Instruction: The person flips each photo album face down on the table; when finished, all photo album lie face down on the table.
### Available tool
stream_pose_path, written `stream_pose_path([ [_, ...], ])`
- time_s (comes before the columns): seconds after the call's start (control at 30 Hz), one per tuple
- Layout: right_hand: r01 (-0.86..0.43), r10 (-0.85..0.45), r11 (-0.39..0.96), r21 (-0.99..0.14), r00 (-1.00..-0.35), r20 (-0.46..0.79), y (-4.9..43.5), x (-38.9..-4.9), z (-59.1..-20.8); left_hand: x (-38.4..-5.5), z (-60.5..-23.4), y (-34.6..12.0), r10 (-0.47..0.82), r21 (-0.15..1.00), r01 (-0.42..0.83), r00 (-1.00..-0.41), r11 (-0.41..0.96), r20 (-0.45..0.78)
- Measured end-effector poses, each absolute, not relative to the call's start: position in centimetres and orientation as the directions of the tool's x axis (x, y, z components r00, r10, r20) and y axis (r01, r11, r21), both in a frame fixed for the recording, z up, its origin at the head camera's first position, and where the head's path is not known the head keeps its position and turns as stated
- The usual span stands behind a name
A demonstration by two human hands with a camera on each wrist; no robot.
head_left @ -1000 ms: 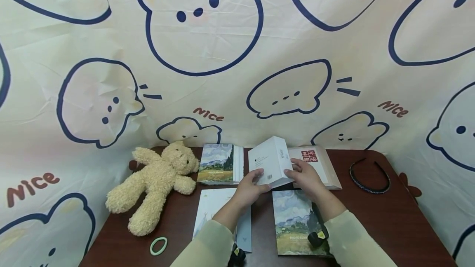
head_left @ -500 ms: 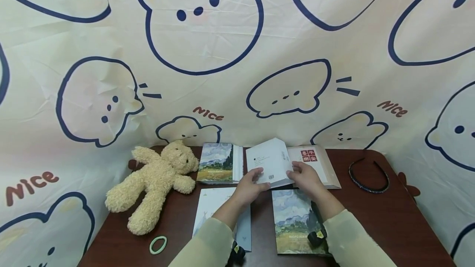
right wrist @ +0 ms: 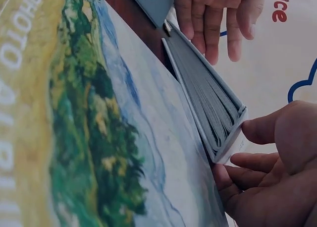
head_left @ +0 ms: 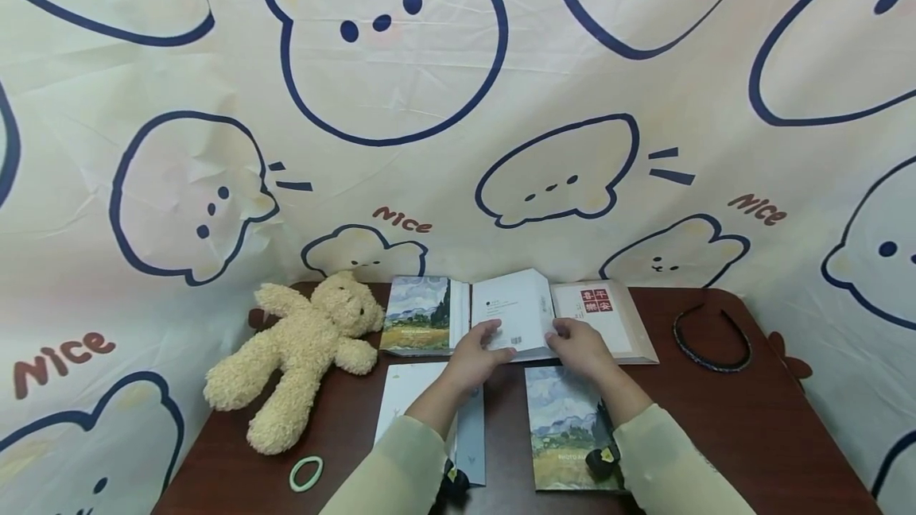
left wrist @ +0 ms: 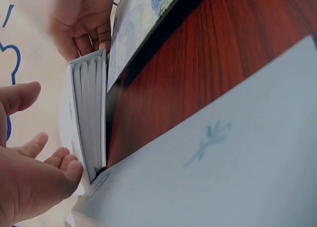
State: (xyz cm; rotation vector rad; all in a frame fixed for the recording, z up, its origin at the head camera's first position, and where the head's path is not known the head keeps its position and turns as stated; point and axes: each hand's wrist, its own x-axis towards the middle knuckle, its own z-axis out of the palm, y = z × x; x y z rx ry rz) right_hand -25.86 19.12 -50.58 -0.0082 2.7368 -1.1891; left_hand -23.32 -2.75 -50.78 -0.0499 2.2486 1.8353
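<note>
A thick white photo album [head_left: 511, 312] lies back cover up at the rear middle of the table, its spine to the right. My left hand [head_left: 472, 358] is at its near left corner; the fingers are fairly straight and touch the edge, while the thumb stands off in the left wrist view. My right hand [right wrist: 282, 162] holds the spine's near end between thumb and fingers. Page edges of the white album [left wrist: 89, 113] face the left wrist camera. A landscape-painted photo album [head_left: 565, 427] lies in front of the right hand, and a pale blue book [head_left: 411, 388] sits partly under the left forearm.
Left of the white album lies another painted album [head_left: 417, 315]; right of it, a cream album [head_left: 619, 324] with red characters. A plush bear [head_left: 308, 356] and green ring [head_left: 306, 474] occupy the left side. A dark headband [head_left: 713, 348] lies far right. A patterned cloth [head_left: 444, 102] hangs behind.
The white album has gone from tilted, with its spine raised, to lying flat between its neighbours. Both hands have come down with it, and the left thumb and fingers have loosened.
</note>
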Motion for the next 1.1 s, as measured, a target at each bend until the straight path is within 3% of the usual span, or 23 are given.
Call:
stream_pose_path([
  [0.8,0.028,-0.053,0.661,-0.750,-0.995,-0.083,17.5,-25.9,-50.3,-23.5,-50.5,-4.1,0.134,0.963,-0.197,-0.966,0.187,-0.223],
  [1.1,-0.025,-0.032,0.636,-0.771,-0.999,0.006,15.7,-25.8,-49.7,-23.6,-50.2,-5.7,0.092,0.960,-0.183,-0.974,0.212,-0.206],
])
